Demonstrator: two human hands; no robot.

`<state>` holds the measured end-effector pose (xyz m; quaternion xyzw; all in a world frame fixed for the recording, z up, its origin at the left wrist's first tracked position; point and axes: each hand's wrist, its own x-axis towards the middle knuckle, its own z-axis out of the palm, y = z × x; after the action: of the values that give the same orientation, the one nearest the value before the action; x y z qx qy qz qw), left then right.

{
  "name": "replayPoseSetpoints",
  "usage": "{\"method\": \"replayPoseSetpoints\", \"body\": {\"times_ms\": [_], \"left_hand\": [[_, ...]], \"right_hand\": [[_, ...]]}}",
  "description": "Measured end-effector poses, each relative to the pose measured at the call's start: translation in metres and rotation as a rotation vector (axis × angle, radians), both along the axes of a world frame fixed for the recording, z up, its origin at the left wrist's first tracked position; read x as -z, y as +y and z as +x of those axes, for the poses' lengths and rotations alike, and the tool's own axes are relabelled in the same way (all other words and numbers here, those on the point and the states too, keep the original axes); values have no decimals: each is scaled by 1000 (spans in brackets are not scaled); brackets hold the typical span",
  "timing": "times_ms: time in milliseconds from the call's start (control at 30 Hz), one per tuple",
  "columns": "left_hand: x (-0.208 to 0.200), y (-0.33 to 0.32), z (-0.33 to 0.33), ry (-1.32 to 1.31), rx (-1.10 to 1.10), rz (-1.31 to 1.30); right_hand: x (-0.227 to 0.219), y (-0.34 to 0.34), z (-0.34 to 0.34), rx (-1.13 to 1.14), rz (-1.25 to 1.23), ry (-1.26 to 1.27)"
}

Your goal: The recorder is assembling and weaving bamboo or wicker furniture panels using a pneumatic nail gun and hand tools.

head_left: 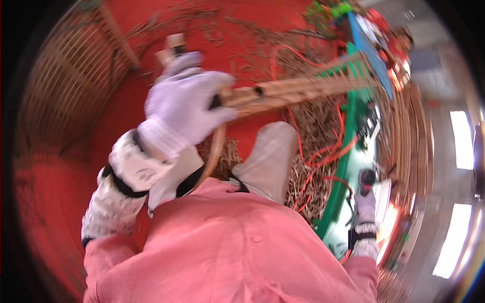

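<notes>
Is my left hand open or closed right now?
Closed: the gloved left hand has its thumb and fingers bent around a long tan piece that extends off to the right, though motion blurs the details.

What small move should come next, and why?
I'd probably steady the long wooden piece with the left hand before shifting the right hand: the left alone grips it, its far end stretches across toward the green bench, and the right hand is apart from it, at a dark, round-ended object.
</notes>
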<state>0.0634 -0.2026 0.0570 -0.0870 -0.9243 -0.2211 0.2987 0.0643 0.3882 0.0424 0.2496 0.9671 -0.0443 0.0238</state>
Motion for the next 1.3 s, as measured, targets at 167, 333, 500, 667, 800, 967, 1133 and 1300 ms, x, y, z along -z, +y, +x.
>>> {"method": "replayPoseSetpoints", "body": {"times_ms": [167, 333, 500, 667, 800, 967, 1133, 1300], "left_hand": [[3, -2, -9, -13, 72, -19], [13, -12, -17, 22, 158, -176], [27, -24, -12, -59, 62, -198], [32, -30, -14, -27, 47, -237], [33, -29, -18, 84, 140, -318], [38, -28, -16, 119, 141, -315], [31, -25, -10, 60, 132, -255], [9, -10, -6, 12, 247, -254]], "right_hand": [[35, 71, 26, 222, 144, -33], [48, 115, 13, 288, 0, 30], [42, 135, 31, 49, 227, 393], [29, 170, 115, 582, 176, 279], [55, 179, 170, 804, 126, 87], [60, 169, 170, 658, 160, 60], [37, 187, 124, 575, 61, -130], [47, 240, 141, -58, 223, -146]]}}
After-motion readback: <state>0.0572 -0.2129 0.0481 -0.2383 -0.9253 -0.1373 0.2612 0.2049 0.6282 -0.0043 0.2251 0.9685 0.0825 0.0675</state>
